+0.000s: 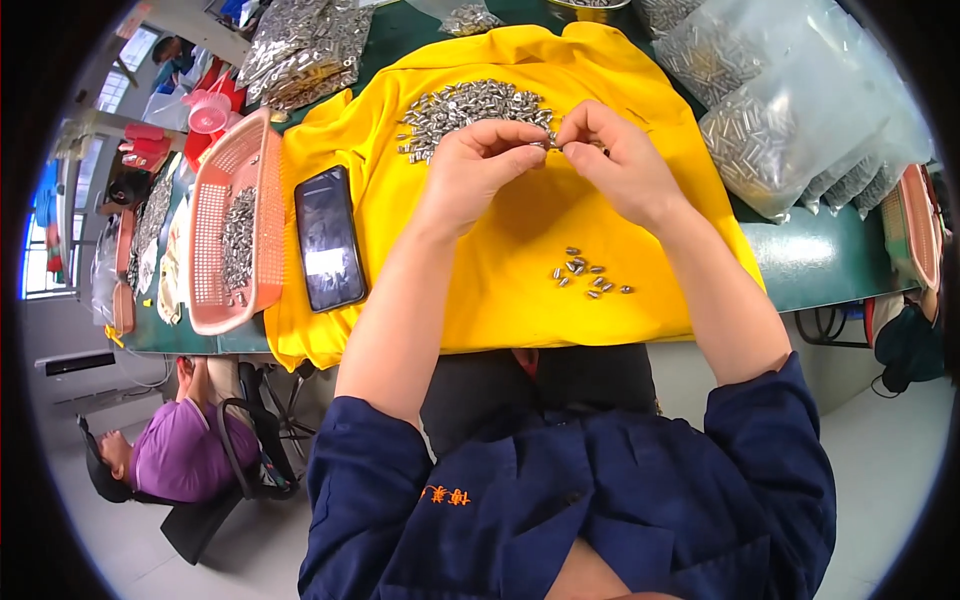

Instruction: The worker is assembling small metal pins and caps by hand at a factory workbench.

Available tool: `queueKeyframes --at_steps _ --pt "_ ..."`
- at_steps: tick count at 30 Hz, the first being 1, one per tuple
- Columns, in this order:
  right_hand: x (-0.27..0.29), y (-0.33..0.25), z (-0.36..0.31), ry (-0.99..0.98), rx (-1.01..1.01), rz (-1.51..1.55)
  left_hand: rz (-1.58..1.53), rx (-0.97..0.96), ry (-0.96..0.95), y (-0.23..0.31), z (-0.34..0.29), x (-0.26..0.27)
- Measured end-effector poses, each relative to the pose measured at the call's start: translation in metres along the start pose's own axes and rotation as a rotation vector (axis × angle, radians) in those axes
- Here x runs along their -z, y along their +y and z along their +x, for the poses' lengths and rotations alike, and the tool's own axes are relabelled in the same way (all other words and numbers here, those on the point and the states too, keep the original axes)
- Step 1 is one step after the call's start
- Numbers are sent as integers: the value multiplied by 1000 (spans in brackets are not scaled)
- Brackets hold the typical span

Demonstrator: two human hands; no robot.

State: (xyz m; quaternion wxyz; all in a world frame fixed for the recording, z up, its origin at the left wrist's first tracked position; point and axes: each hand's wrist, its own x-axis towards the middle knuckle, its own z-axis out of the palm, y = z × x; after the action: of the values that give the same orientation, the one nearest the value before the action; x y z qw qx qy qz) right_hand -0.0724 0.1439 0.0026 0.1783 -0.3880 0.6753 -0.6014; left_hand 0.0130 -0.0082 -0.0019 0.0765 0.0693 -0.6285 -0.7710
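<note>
My left hand (pixel 478 168) and my right hand (pixel 628 165) meet over a yellow cloth (pixel 480 300), thumbs and forefingers pinched. A tiny silvery metal part (pixel 546 144) shows between the fingertips of both hands; its exact shape is mostly hidden. Just beyond my left hand lies a broad pile of small bullet-shaped metal parts (pixel 465 108). Nearer to me, between my forearms, several similar pieces form a small loose group (pixel 577 266) on the cloth.
A black phone (pixel 330 238) lies left of my left forearm, beside a pink plastic basket (pixel 270 215) holding metal parts. Clear bags of metal parts (pixel 750 140) crowd the right side; another bag (pixel 305 50) is at far left. A person in purple (pixel 190 450) sits at left.
</note>
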Motion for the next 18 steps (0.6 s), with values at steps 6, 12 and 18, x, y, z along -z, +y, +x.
queueKeyframes --at_steps 6,12,18 --pt "1 -2 2 -1 47 -66 40 -23 -27 -1 2 2" --pt "-1 -1 1 -22 48 -62 103 0 -46 0 2 1" --pt "-2 -8 -2 -6 69 -224 91 -3 -55 -2 1 2"
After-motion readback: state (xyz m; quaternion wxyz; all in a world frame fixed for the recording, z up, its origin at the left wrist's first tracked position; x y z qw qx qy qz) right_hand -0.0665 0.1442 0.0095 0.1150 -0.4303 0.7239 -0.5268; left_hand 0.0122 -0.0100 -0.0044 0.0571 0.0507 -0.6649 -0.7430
